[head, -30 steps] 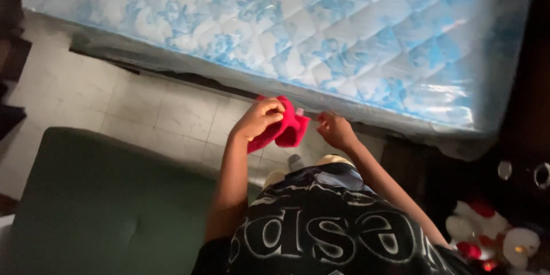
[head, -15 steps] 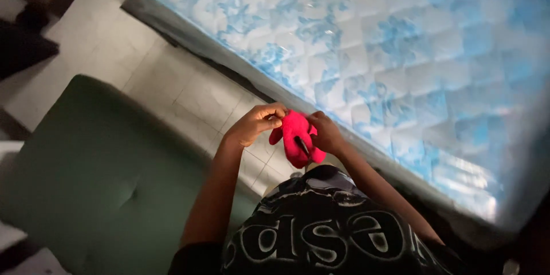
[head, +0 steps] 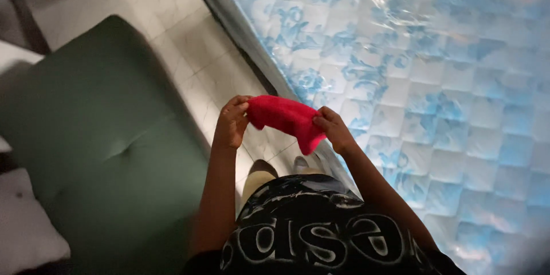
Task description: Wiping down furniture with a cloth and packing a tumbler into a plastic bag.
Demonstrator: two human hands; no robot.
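Red cloth (head: 286, 119), small and fleecy, is held in the air between both hands, above the strip of tiled floor (head: 195, 63) that runs between the green cushioned seat (head: 109, 137) on the left and the plastic-wrapped blue-and-white mattress (head: 435, 80) on the right. Left hand (head: 232, 123) has its fingers closed on the cloth's left end; right hand (head: 332, 129) pinches the right end, from which a loose flap droops toward the near side. Cloth is stretched roughly level but bunched and rolled along its length. Judgement: to spread it well, the pinches belong at the true corners, not mid-edge. Even tension from both sides should flatten the roll. The hanging flap wants freeing first, or any fold will trap it.
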